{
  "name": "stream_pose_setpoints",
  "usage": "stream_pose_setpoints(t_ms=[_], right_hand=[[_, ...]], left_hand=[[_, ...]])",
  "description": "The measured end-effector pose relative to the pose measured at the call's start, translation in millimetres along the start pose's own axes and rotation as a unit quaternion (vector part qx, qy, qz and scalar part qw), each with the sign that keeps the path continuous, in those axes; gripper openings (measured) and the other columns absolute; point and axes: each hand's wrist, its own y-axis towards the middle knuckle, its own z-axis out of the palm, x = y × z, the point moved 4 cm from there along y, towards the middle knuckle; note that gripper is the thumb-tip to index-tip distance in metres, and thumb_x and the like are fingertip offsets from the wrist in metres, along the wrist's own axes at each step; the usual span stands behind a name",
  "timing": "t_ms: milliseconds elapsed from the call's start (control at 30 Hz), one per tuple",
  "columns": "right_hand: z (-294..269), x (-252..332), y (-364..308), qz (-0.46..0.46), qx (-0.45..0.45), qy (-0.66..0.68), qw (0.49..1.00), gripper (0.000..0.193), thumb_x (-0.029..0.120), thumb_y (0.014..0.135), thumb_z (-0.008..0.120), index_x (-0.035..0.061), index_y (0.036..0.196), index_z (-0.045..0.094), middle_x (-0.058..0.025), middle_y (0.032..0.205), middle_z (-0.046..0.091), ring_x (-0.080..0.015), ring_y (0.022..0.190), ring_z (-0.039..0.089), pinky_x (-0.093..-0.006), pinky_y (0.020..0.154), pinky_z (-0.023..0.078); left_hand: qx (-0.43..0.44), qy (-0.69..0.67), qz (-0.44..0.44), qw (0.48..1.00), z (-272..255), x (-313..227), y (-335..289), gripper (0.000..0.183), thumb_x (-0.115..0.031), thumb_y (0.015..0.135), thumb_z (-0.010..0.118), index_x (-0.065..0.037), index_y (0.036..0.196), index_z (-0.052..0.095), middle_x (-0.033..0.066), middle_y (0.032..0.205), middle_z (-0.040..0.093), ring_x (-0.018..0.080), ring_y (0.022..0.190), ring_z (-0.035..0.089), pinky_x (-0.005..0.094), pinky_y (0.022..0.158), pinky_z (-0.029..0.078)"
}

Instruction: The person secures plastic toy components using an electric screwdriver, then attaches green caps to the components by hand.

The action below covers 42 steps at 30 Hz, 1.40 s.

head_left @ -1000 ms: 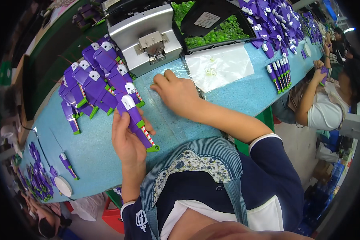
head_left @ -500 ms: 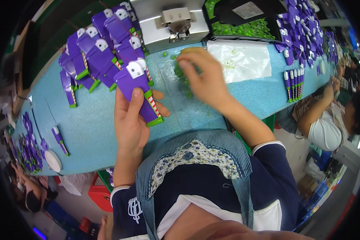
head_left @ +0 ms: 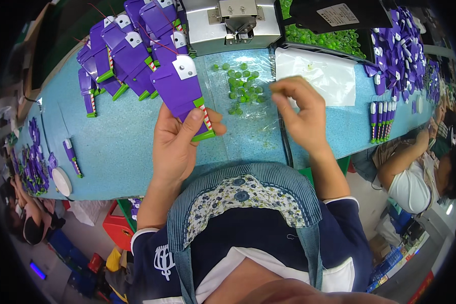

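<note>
Beads, small and green, are being contained in a black tray on the far side of the surface, and part of that tray is being covered by a black panel bearing a pale label. Loose green beads are being kept outside the tray, spread over a clear plastic sheet in front of a silver machine. Just beside them, a white sheet is being marked by a few greenish specks. To the left of the loose beads, a purple piece with a white end, a green foot and a striped edge is being held above the surface by the left grip, closed around its lower part with the thumb on top. The right grip is being held just to the right of the loose beads, its fingers curled and thumb and forefinger narrowly spaced; whether anything small is being pinched cannot be told. Similar purple pieces are being stacked in an overlapping heap on the left. Farther left, a round white dish is being supported near the surface's edge, its contents being too small to tell.
</note>
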Motion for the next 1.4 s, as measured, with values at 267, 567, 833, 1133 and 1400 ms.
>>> stream_pose_setpoints(t_ms=[267, 567, 833, 1133, 1400], right_hand=[[27.4, -0.7, -11.5, -0.010, -0.033, -0.089, 0.995, 0.025, -0.003, 0.071, 0.067, 0.0024, 0.094, 0.060, -0.0121, 0.087, 0.058, -0.0281, 0.079, 0.059, -0.0340, 0.066, 0.049], [21.2, 22.9, -11.8, -0.026, -0.069, 0.021, 0.997, 0.029, -0.007, 0.067, 0.066, 0.0014, 0.094, 0.056, -0.0107, 0.084, 0.058, -0.0241, 0.071, 0.060, -0.0309, 0.063, 0.049], [18.5, 50.9, -9.7, -0.093, -0.007, 0.054, 0.994, 0.035, -0.008, 0.067, 0.069, 0.0004, 0.098, 0.056, -0.0104, 0.084, 0.060, -0.0205, 0.073, 0.061, -0.0288, 0.065, 0.050], [4.0, 45.1, -6.5, -0.129, -0.003, 0.086, 0.988, 0.024, 0.000, 0.068, 0.075, -0.0015, 0.089, 0.064, -0.0131, 0.093, 0.065, -0.0246, 0.077, 0.062, -0.0311, 0.066, 0.050], [-19.7, 30.1, -8.1, -0.136, -0.079, 0.031, 0.987, 0.023, -0.001, 0.066, 0.073, -0.0009, 0.087, 0.064, -0.0129, 0.088, 0.065, -0.0247, 0.077, 0.062, -0.0310, 0.065, 0.050]], left_hand=[[0.008, 0.037, -0.012, 0.999, 6.2, 3.9, 1.8, 0.022, -0.019, 0.096, 0.050, -0.002, 0.109, 0.051, 0.0137, 0.087, 0.063, 0.0135, 0.064, 0.056, 0.0282, 0.056, 0.048], [0.020, 0.151, -0.043, 0.987, 20.2, 13.1, 10.5, 0.026, -0.011, 0.083, 0.068, -0.001, 0.102, 0.054, 0.0039, 0.087, 0.065, 0.0066, 0.068, 0.056, 0.0225, 0.059, 0.046], [0.042, 0.087, -0.091, 0.991, 20.7, 17.7, 11.0, 0.019, -0.006, 0.081, 0.071, -0.002, 0.094, 0.057, 0.0024, 0.080, 0.062, 0.0073, 0.060, 0.053, 0.0218, 0.052, 0.043], [0.078, -0.037, -0.146, 0.986, 32.4, 21.4, 10.1, 0.014, -0.009, 0.084, 0.068, -0.005, 0.089, 0.056, 0.0006, 0.070, 0.055, 0.0088, 0.053, 0.048, 0.0232, 0.046, 0.037], [0.084, 0.054, -0.139, 0.985, 57.4, 26.5, 21.8, 0.018, -0.012, 0.089, 0.062, -0.003, 0.101, 0.052, 0.0041, 0.078, 0.058, 0.0097, 0.059, 0.050, 0.0243, 0.052, 0.041]])
